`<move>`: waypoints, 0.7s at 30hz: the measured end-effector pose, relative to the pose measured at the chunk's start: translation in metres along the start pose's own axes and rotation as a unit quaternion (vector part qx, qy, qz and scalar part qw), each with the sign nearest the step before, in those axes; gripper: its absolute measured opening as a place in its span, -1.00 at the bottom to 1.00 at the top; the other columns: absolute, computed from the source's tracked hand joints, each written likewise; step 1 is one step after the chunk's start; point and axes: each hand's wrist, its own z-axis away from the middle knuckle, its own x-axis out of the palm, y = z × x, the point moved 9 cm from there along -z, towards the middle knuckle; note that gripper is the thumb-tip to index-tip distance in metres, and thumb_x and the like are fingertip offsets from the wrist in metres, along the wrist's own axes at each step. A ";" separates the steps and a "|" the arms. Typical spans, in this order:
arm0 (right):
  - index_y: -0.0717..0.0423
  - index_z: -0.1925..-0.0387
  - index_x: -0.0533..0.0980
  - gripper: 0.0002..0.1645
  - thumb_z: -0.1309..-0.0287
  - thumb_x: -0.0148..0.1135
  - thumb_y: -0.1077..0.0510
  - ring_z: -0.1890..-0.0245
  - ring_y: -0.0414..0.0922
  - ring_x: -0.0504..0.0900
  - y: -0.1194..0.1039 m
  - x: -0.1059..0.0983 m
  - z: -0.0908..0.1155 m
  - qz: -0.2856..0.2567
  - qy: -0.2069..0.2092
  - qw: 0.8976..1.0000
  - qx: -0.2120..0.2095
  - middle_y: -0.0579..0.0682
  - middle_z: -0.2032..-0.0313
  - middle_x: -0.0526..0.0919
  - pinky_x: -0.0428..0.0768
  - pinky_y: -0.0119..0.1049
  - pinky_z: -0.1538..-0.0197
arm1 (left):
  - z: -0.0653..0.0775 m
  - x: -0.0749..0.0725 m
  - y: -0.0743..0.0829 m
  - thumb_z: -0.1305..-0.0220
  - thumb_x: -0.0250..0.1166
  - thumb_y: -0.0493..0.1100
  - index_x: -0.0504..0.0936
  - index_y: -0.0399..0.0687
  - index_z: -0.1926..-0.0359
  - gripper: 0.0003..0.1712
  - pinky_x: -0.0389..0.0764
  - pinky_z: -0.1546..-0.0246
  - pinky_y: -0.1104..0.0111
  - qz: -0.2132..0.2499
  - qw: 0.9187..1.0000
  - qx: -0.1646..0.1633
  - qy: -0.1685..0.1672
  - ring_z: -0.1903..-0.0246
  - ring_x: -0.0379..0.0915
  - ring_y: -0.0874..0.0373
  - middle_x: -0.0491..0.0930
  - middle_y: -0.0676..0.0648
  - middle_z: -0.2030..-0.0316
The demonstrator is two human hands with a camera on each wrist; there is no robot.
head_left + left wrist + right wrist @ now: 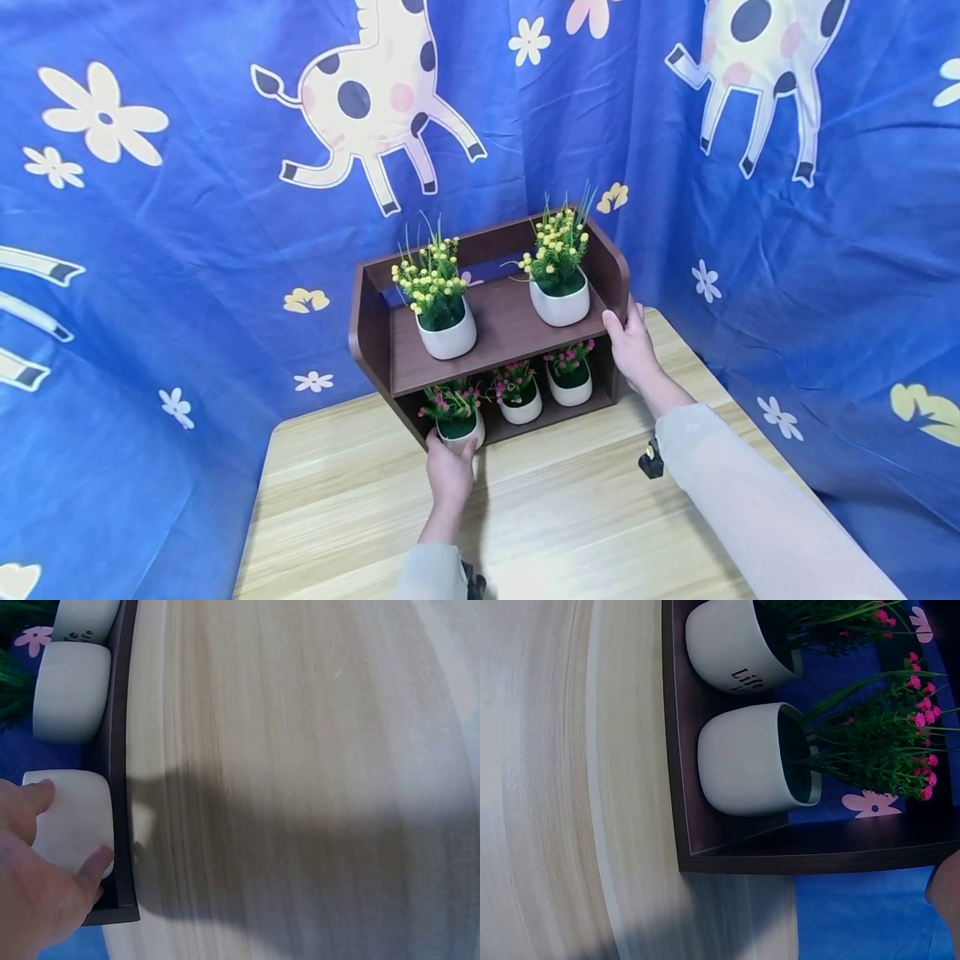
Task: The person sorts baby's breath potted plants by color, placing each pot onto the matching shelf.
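A dark brown two-tier shelf (502, 321) stands on the table. My left hand (450, 473) holds the white pot (71, 817) of the pink-flowered plant at the left end of the lower tier, thumb and fingers spread over its sides. Beside it on that tier are a middle pink-flowered potted plant (521, 407) and a right one (742, 761). My right hand (632, 348) grips the shelf's right side panel, thumb at the front edge; in the right wrist view only a bit of it shows. On the upper tier sit two yellow-flowered potted plants, a left (447, 333) and a right one (561, 304).
The pale wood-grain table (352, 500) extends in front of the shelf. A blue curtain (187, 275) with giraffes and flowers hangs close behind the shelf and along both sides. Small black devices (651, 460) are at the wrists.
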 end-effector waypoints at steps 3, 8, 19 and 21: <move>-0.29 -0.46 0.23 -0.42 -0.48 0.04 -0.04 -0.30 0.04 0.30 0.000 -0.003 0.000 -0.004 0.008 1.000 -0.002 0.16 -0.17 0.28 0.25 0.02 -0.45 | -0.003 0.003 0.002 -0.13 0.52 0.01 0.25 -0.30 -0.35 -0.06 0.57 -0.16 -0.14 -0.001 1.000 -0.001 -0.001 -0.12 0.55 -0.33 0.58 -0.42 -0.12; -0.26 -0.46 0.23 -0.42 -0.49 0.04 -0.03 -0.30 0.04 0.30 -0.001 -0.005 0.000 -0.002 0.009 1.000 -0.001 0.16 -0.17 0.28 0.25 0.02 -0.45 | -0.008 0.005 0.007 -0.12 0.53 0.01 0.26 -0.31 -0.34 -0.07 0.57 -0.16 -0.14 -0.002 1.000 -0.005 -0.002 -0.11 0.55 -0.35 0.58 -0.42 -0.11; -0.23 -0.43 0.26 -0.46 -0.49 0.04 -0.03 -0.29 0.03 0.29 -0.004 0.001 0.002 -0.008 -0.001 1.000 0.002 0.15 -0.16 0.27 0.25 0.00 -0.43 | -0.009 0.000 0.009 -0.13 0.52 0.00 0.27 -0.34 -0.32 -0.09 0.58 -0.13 -0.14 -0.009 1.000 0.004 -0.002 -0.07 0.56 -0.37 0.59 -0.45 -0.07; -0.24 -0.44 0.25 -0.45 -0.49 0.03 -0.03 -0.29 0.02 0.29 -0.003 0.001 0.001 -0.007 -0.001 1.000 0.001 0.16 -0.17 0.27 0.25 -0.01 -0.43 | -0.009 0.000 0.009 -0.14 0.51 0.00 0.26 -0.35 -0.33 -0.09 0.57 -0.15 -0.13 -0.010 1.000 0.003 -0.006 -0.09 0.56 -0.36 0.57 -0.46 -0.09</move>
